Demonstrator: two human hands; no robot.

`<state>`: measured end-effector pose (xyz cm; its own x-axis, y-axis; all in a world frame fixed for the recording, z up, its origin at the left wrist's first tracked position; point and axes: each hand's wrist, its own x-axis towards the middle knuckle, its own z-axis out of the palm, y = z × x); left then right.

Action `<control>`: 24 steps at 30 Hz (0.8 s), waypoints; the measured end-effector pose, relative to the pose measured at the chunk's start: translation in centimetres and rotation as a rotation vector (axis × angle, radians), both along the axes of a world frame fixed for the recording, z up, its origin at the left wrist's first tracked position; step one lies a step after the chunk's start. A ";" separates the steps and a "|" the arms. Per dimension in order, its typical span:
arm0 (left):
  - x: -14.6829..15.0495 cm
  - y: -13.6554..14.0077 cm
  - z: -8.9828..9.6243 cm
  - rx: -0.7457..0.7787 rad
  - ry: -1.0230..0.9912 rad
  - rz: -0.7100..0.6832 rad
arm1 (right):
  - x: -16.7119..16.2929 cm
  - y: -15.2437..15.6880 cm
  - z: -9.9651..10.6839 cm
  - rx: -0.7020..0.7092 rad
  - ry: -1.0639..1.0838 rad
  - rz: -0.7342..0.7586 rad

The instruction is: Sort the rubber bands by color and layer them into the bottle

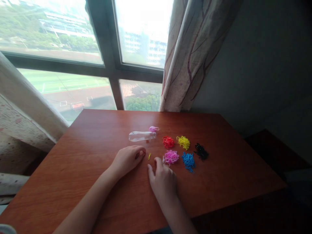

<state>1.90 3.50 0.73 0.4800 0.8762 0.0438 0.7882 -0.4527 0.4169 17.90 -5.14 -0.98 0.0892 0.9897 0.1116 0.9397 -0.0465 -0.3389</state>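
My left hand (126, 160) and right hand (163, 178) are bare. My left forearm (96, 195) and right forearm (179, 213), likewise bare across the visible length, taper smoothly handward. Nail detail: too small to assess.

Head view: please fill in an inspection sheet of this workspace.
Surface: brown wooden table.
Things: loop piles, likely rubber bands: red pile, yellow pile, pink pile, blue pile, black pile; single yellow loop; clear bottle, lying down; pink looped piece behind its neck.
Clutter: white rim, cut off at lower left.
Hands: left hand and right hand flank that loop, neither touching it; left hand's hold unclear.
Cables: nothing seen.
Surroundings: window, patterned curtains, dark wall.
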 end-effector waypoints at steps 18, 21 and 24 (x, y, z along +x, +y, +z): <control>-0.1 0.0 0.0 0.010 -0.006 -0.010 | -0.1 -0.7 -0.5 0.064 0.252 0.126; -0.1 -0.1 -0.2 0.007 -0.004 -0.004 | 1.2 -1.8 -0.4 0.053 0.490 0.121; -0.1 -0.1 -0.1 0.001 0.009 0.014 | 3.9 -1.8 0.3 0.068 0.649 0.061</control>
<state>1.82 3.37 0.63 0.4678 0.8829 0.0402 0.7984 -0.4417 0.4091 21.82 -6.94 -0.71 0.1037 0.9878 0.1160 0.5438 0.0414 -0.8382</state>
